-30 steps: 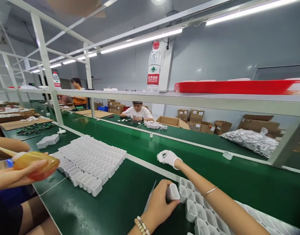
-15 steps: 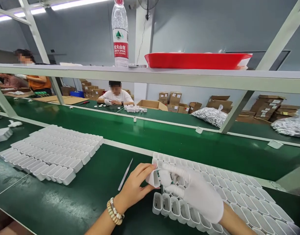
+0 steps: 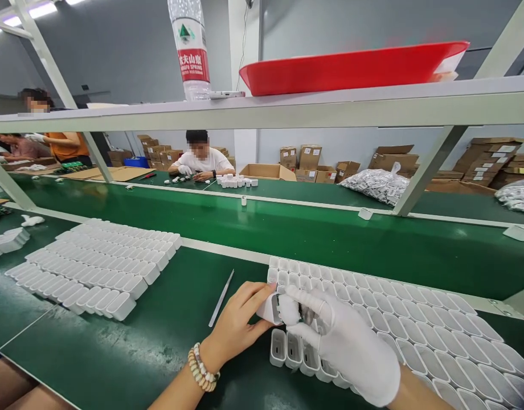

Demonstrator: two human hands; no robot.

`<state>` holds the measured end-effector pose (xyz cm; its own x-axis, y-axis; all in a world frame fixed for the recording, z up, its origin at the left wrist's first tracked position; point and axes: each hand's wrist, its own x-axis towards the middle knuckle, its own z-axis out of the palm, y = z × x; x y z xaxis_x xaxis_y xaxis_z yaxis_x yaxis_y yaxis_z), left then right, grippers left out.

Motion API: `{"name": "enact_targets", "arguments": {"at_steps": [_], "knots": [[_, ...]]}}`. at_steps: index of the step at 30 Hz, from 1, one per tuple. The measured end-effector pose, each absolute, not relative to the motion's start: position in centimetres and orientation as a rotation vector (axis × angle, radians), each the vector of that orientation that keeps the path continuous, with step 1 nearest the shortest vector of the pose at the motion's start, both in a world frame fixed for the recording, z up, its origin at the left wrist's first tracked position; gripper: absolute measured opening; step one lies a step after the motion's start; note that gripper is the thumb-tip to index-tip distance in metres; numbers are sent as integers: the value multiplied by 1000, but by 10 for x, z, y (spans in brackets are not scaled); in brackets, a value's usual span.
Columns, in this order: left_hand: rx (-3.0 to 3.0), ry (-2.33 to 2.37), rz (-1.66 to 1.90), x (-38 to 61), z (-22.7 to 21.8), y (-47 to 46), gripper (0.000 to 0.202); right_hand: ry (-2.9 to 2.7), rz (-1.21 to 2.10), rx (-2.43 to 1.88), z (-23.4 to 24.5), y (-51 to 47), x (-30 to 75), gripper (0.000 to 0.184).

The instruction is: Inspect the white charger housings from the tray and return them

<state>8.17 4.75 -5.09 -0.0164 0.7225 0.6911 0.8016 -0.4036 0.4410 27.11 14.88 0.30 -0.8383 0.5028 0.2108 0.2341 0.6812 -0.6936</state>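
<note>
My bare left hand (image 3: 240,316), with a beaded bracelet at the wrist, grips a small white plastic housing (image 3: 268,310) between thumb and fingers. Its open end faces right. Against that end my right hand (image 3: 347,344), in a white glove, is closed around a small circuit board, mostly hidden by the fingertips. Below and behind the glove stand rows of open white housings (image 3: 420,327); a nearer row (image 3: 278,346) shows slots inside. Metal tweezers (image 3: 221,299) lie on the green bench left of my left hand.
A block of white housings (image 3: 112,262) stands on the left. Across the bench runs a green channel (image 3: 313,230) with pale rails. Overhead, a shelf (image 3: 287,114) bears a water bottle (image 3: 191,57) and red tray (image 3: 351,67). A co-worker (image 3: 202,156) sits opposite.
The head view has tilted and shifted slightly. Both hands keep their hold at the housing's open end, where less green of the circuit board shows now.
</note>
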Motion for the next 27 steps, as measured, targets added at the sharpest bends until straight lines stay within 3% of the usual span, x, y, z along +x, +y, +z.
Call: {"name": "enact_targets", "arguments": {"at_steps": [15, 27], "knots": [[-2152, -1682, -1431, 84, -48, 47, 38, -2627, 816, -700, -10, 150, 271, 15], [-2186, -1744, -1401, 89, -50, 44, 40, -2684, 758, -556, -6, 148, 264, 13]]}}
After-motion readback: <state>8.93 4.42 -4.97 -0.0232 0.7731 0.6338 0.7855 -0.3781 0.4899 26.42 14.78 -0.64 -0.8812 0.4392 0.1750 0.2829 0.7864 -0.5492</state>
